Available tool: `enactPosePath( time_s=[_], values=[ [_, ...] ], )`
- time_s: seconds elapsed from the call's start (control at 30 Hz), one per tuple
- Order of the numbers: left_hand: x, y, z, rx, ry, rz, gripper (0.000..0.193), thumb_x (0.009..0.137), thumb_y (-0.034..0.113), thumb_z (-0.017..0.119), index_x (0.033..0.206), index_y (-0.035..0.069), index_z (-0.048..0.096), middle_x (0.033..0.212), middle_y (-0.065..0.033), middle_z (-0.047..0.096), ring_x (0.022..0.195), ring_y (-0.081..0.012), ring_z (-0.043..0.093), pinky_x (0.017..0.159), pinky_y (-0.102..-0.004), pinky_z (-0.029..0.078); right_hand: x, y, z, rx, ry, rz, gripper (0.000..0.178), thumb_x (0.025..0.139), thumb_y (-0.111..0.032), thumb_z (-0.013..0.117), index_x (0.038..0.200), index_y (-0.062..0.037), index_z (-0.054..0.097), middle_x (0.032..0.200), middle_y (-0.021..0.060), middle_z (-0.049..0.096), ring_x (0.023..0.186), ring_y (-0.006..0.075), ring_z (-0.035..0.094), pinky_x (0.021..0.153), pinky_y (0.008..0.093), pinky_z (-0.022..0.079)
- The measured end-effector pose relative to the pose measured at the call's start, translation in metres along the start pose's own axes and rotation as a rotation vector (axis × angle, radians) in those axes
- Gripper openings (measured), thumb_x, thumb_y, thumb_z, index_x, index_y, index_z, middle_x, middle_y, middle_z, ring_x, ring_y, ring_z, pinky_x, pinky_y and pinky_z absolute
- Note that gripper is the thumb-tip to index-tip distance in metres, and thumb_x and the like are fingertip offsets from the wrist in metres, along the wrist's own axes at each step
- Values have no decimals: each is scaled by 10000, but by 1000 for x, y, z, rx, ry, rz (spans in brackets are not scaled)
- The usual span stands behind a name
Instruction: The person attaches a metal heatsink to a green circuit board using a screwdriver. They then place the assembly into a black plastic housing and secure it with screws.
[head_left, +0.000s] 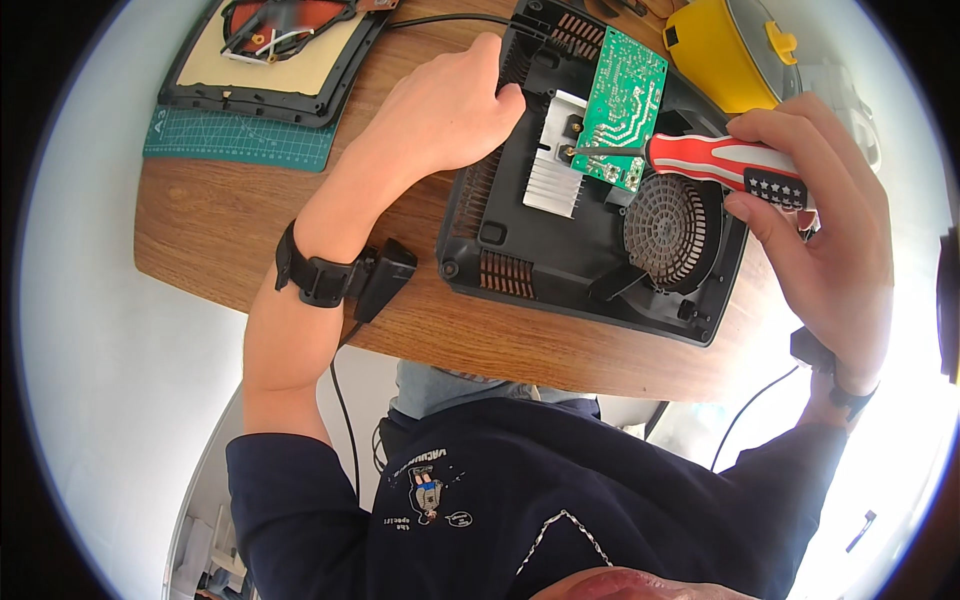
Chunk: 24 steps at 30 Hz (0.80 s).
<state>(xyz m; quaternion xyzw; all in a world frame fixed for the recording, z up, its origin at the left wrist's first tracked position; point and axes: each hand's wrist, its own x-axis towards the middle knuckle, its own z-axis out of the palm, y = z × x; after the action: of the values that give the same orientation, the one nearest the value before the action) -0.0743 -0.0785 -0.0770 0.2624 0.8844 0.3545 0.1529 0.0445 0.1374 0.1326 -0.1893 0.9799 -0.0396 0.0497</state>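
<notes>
A black plastic appliance housing (pixel 512 235) lies open on the table, with a round fan grille (pixel 665 228) moulded into its right side. My left hand (pixel 445 115) is closed at its left edge, thumb over the inside and index finger outside the wall. My right hand (pixel 815 190) grips the red, white and black handle of a screwdriver (pixel 700 158). The shaft points left across a green circuit board (pixel 630 85), its tip at a screw on a silver finned heat sink (pixel 553 190). The board stands partly over the heat sink.
On the wooden table (pixel 390 300), a black-framed panel (pixel 185 80) with a coil rests on a green cutting mat (pixel 240 140) at the far left. A yellow pot-like appliance (pixel 725 50) stands at the far right. A black cable (pixel 440 17) runs behind the housing.
</notes>
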Motion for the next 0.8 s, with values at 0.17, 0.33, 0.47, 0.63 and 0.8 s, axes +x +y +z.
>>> enactPosePath(
  time_s=[0.17,0.33,0.47,0.63,0.8],
  values=[
    [-4,-3,-1,6,9,-30,331,984,290,561,1034,-32,504,819,-275,655,800,-464,642,727,-527,475,12,-19,5,56,15,61,402,747,86,760,1119,-26,660,1059,111,625,967,254,676,782,312,533],
    [-2,4,-6,42,-48,-21,342,969,277,510,1071,-49,544,913,-267,699,877,-444,689,790,-535,535,18,-27,-1,-59,25,-91,433,715,111,772,1110,-38,675,1061,106,617,959,281,671,768,326,536],
    [-3,0,-2,21,13,-3,340,981,306,536,1024,-28,494,860,-270,663,826,-453,644,733,-533,476,21,-45,12,12,169,-140,443,708,113,775,1108,-50,679,1089,105,614,964,291,670,765,350,552],
    [-5,1,-4,22,14,8,339,978,306,530,1024,-28,493,875,-265,670,834,-448,651,740,-532,486,29,-50,-2,-123,14,-213,443,715,117,759,1111,-62,674,1125,105,607,962,295,668,763,371,559],
    [-4,-3,-1,14,51,40,353,971,310,528,1044,-33,503,901,-265,680,852,-449,657,753,-537,493,32,-58,-4,-148,-21,-238,457,727,117,747,1135,-71,664,1147,100,605,983,310,666,766,376,555]
  ],
)
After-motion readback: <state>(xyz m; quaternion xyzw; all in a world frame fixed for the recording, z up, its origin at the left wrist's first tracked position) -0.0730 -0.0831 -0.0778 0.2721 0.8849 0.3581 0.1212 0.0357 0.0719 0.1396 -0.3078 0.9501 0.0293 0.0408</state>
